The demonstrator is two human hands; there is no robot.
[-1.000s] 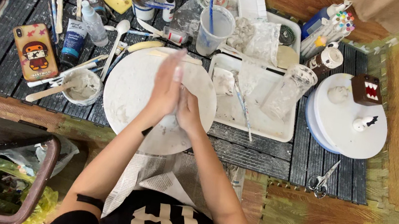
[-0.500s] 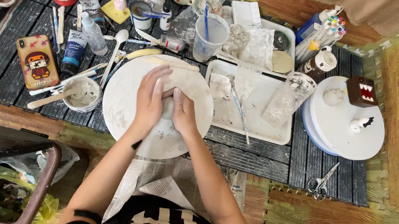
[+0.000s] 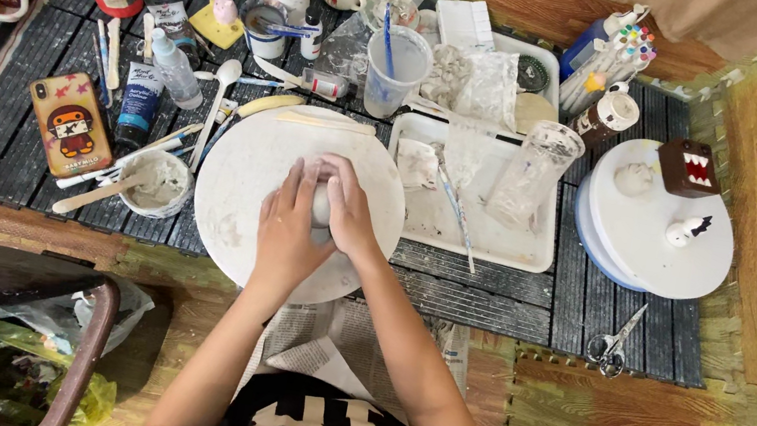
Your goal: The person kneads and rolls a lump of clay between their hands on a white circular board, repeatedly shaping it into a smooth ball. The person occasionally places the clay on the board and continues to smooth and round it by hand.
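Observation:
My left hand (image 3: 287,229) and my right hand (image 3: 349,208) are cupped together over a round white board (image 3: 243,171) on a dark slatted table. Between the palms sits a lump of pale grey clay (image 3: 322,206), mostly hidden by the fingers. Both hands press against it from either side. My forearms reach up from the bottom of the view.
A small bowl of white paste with a wooden stick (image 3: 152,184) and a phone in a cartoon case (image 3: 71,124) lie left of the board. A white tray (image 3: 495,247) with a clear plastic cup (image 3: 532,172) sits right. A white turntable (image 3: 658,237) and scissors (image 3: 616,344) are further right.
My hands have come lower on the board and closed tighter around the clay. The camera has shifted a little, so the table sits lower and more to the right in view.

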